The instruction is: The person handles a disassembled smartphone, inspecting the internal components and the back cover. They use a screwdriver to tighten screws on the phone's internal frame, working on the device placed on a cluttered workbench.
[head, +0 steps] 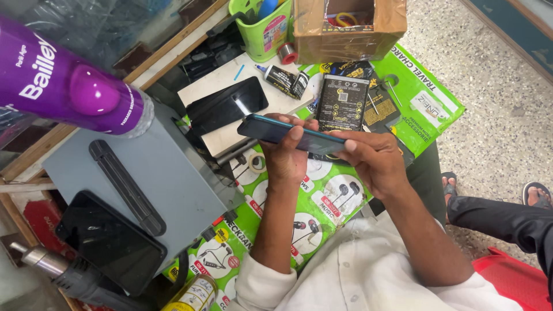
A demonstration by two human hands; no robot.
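Note:
I hold a dark teal smartphone [288, 133] edge-on above the green printed table cover [429, 95]. My left hand [286, 155] grips its left half, thumb on top. At the phone's right end, my right hand [374, 161] clasps it with the thumb pressed on the upper face. Just beyond the phone lies a black battery pack [343, 102] with yellow markings. A black glass screen panel [227, 105] rests on a pale board [271, 95] to the left of the phone.
A grey metal box [173, 173] with a black handle stands at left, a dark phone [109, 242] on its corner. A heat gun [63, 273] lies at bottom left. A purple bottle [69, 80], green bin [262, 31], cardboard box [345, 34] and glue tube [285, 79] sit farther back. Another person's sandalled feet [538, 193] are at right.

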